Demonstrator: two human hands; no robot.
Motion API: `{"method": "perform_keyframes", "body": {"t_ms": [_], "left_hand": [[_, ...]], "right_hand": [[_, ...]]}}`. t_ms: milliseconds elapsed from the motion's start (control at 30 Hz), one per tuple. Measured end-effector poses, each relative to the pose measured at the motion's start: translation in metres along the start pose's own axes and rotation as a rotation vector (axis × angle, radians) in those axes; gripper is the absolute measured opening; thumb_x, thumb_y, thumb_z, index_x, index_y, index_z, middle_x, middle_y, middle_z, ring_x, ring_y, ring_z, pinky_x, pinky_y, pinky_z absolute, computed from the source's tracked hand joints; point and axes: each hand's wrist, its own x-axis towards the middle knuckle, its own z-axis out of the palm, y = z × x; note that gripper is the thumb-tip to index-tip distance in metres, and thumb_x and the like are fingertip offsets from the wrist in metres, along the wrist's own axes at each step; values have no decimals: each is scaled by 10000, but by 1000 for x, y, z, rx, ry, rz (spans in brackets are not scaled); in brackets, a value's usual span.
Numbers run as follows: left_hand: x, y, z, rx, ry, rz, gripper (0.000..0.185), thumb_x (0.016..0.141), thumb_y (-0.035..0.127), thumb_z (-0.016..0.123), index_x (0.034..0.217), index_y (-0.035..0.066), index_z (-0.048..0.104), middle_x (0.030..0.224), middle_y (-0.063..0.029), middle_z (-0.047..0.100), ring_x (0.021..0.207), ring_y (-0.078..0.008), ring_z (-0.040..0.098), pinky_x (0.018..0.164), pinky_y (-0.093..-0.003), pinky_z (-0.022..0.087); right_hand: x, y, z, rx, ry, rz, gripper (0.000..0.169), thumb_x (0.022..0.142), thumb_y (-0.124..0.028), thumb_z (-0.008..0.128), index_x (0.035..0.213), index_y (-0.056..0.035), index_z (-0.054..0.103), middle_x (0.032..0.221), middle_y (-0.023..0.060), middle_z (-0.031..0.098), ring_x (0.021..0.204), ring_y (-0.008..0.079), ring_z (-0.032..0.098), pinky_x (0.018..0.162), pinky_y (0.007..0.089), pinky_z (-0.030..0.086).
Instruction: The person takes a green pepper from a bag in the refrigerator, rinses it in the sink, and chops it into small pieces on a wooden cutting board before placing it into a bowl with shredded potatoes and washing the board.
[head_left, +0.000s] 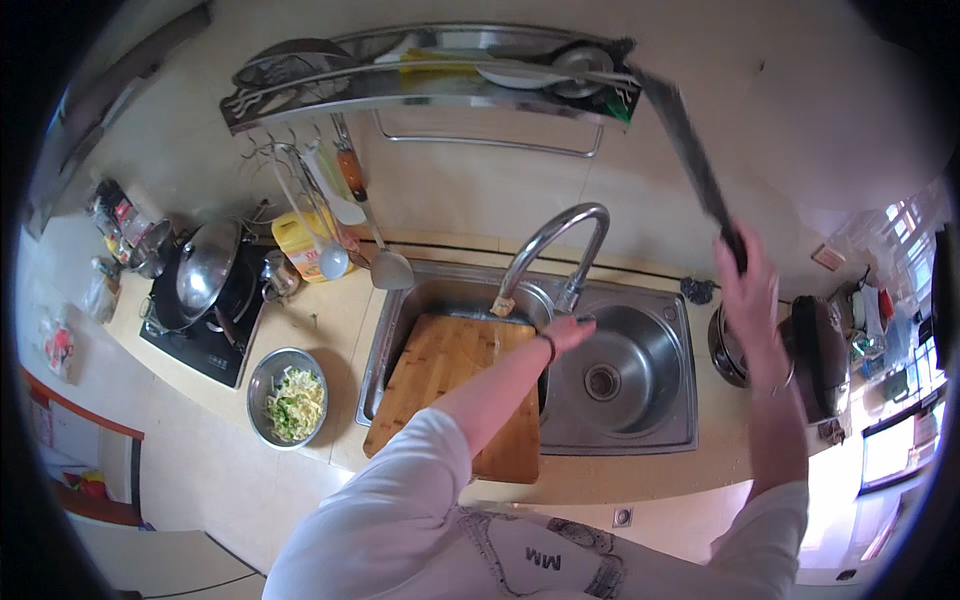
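My right hand (754, 307) is raised on the right and grips the dark handle of a kitchen knife (690, 146). The blade, seen nearly edge-on, points up and left, its tip by the right end of the wall rack. Over the middle of the sink, my left hand (568, 335) is on the tap's lever (586, 320), fingers partly hidden. The chrome tap (551, 217) arches above the left basin, with a pale piece of material around its spout. Beneath it, a wet wooden cutting board (435, 360) lies tilted across the left basin and the counter's front edge.
The round right basin (637, 375) has a drain strainer. Left of the sink stands a metal bowl (257, 409) of shredded vegetables. Farther left, a lidded wok (202, 274) sits on a cooktop (199, 360). Utensils hang below the steel wall rack (435, 101). A dark cooker (814, 352) is at right.
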Motion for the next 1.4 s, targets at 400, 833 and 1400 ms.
{"method": "perform_keyframes", "body": {"t_ms": [400,833,1400], "left_hand": [[-168,-72,-56,506,211,111,486,808,429,580,1068,19,584,1095,-179,600,1055,-332,543,925,-399,420],[-205,-108,-70,517,367,88,470,817,416,567,1077,25,589,1106,-173,595,1079,-324,526,936,-399,410],[-209,-97,-54,535,452,82,371,827,379,536,1041,83,601,1051,-133,604,1034,-294,554,939,-487,373]], "right_hand": [[264,-96,17,-662,7,-531,245,901,-254,498,1125,-162,535,966,85,611,928,301,591,777,427,460],[331,-90,35,-496,-267,-618,256,869,-191,542,1120,-142,560,1032,124,609,955,322,571,818,391,453],[369,-95,114,-523,-261,-664,347,841,-94,573,1187,-76,547,1193,164,550,1119,315,514,945,386,405]]}}
